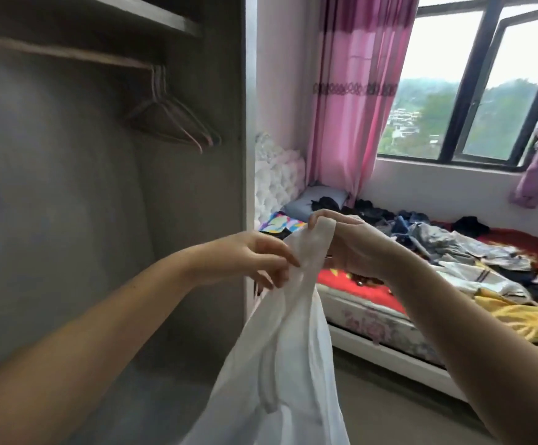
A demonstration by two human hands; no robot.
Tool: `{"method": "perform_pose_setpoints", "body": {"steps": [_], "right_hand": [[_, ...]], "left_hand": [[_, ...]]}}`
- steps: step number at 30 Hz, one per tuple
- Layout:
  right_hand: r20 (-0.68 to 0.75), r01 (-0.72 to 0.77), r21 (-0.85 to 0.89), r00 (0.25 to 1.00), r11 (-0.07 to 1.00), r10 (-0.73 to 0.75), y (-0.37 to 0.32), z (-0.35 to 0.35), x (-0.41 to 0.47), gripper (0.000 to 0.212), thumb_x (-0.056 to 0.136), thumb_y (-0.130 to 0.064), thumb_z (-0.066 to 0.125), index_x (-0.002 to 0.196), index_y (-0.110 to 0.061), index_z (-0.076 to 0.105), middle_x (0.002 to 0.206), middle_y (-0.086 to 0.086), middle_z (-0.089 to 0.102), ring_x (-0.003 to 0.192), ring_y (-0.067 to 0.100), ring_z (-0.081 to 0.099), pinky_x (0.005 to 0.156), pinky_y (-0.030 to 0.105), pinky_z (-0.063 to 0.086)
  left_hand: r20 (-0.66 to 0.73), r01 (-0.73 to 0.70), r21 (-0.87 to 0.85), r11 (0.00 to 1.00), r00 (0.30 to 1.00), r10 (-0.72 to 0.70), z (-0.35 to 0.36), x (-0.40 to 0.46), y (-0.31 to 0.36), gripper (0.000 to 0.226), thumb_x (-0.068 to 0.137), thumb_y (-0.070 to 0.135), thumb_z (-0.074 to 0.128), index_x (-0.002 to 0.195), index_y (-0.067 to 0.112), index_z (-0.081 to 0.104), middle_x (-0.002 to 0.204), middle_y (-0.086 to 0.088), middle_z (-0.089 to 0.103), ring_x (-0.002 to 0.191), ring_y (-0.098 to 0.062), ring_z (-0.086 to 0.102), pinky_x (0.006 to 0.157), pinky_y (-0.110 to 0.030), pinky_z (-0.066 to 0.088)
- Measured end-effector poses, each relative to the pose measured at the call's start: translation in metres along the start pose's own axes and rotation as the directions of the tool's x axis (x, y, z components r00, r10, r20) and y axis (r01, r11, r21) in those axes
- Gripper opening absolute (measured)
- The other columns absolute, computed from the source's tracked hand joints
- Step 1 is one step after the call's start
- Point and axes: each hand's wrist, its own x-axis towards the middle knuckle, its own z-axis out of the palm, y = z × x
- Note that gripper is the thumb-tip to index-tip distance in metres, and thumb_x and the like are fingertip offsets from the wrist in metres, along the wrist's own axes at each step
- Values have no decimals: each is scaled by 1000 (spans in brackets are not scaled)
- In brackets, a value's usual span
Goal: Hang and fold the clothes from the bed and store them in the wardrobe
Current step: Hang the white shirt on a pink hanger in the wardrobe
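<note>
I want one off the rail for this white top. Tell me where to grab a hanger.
Take the nearest hanger by its sloping shoulder wire below the hook, reaching from the open front of the wardrobe. The hooks bunch on the rail.

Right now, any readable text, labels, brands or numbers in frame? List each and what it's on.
None readable.
white garment, held up by the left hand and right hand: no label or print shows.
clothes on the bed: patterns only, no legible lettering.
colourful printed item near the pillow: too blurred to tell whether it bears text.
hangers in the wardrobe: no markings visible.
</note>
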Motion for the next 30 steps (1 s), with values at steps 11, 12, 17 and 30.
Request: {"method": "perform_pose_setpoints", "body": {"steps": [11, 12, 17, 30], "right_hand": [[453, 2, -6, 892, 1000, 1, -53, -42, 105, 23, 96, -6, 43, 89, -13, 63, 76, 2, 64, 68, 13, 61, 63, 23, 53], [429, -8, -14, 903, 1000, 13, -52, -45, 112, 24, 96, -5, 42, 88, -12, 63, 74, 2, 64, 65, 13, 61, 61, 23, 52], [-63, -171, -92, 984, 981, 165, -31, -71, 147, 17, 95, -17, 54, 92, -7, 67, 74, 6, 71, 65, 17, 68, 59, 28, 55], [174, 172, -673, 982, 719, -73, 11, -4, 236, 12, 91, -26, 62, 95, -15, 61, 65, -4, 68, 50, 9, 61, 44, 20, 45]], "left_hand": [[-78, -26, -62, 998, 997, 21, -42, 89, -27, 37, 90, 8, 63, 125, 15, 57, 116, 9, 66, 114, -9, 59, 94, -24, 49], [-124, -27, -73, 997, 992, 18, -45, 93, -34, 27, 92, 7, 61, 118, 11, 62, 110, 6, 69, 108, -11, 63, 92, -25, 50], [-547, -86, -33, 996, 836, 54, -81, 98, -53, 37, 88, 32, 64, 91, -4, 60, 82, -8, 58, 78, -21, 55, 74, -37, 47], [-864, 3, 187, 982, 477, 163, -183, 55, -73, 40, 86, 0, 53, 55, 15, 34, 49, 9, 32, 46, -2, 27, 45, -18, 24]]}}
